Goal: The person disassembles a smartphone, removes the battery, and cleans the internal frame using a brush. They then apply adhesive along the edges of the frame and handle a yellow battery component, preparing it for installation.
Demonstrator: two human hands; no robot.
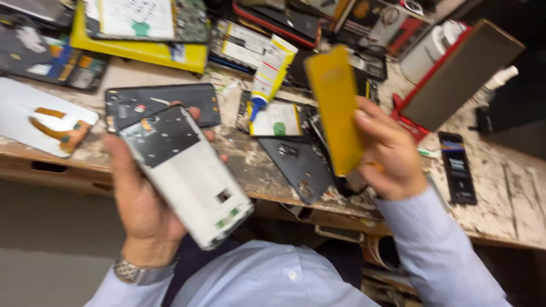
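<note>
Two hands, two phone parts above a crowded bench

Two things are held up over the near edge of the workbench (515,204). The left hand (142,199) is wrapped around an opened phone body (185,170), thumb along its left edge and fingertips showing past the right edge; the white inner frame faces up, with a dark patch at the top end and a small square hole near the lower end. A metal watch (139,273) sits on that wrist. The right hand (387,150) pinches a flat yellow battery (335,108) between thumb and fingers, gripping it near its lower end so it stands nearly upright and tilts slightly left.

On the bench behind the phone body lies a dark back cover (162,102). Between the hands is a white and yellow glue tube (272,71) with its blue nozzle pointing down toward a small battery (276,119) with a green mark. Just under the yellow battery a dark phone panel (296,165) rests on the worn wood. A white panel (34,113) with orange strips lies far left, and a slim black battery (458,167) lies to the right, well apart from the hands. A yellow folder (142,48) sits at the back.
</note>
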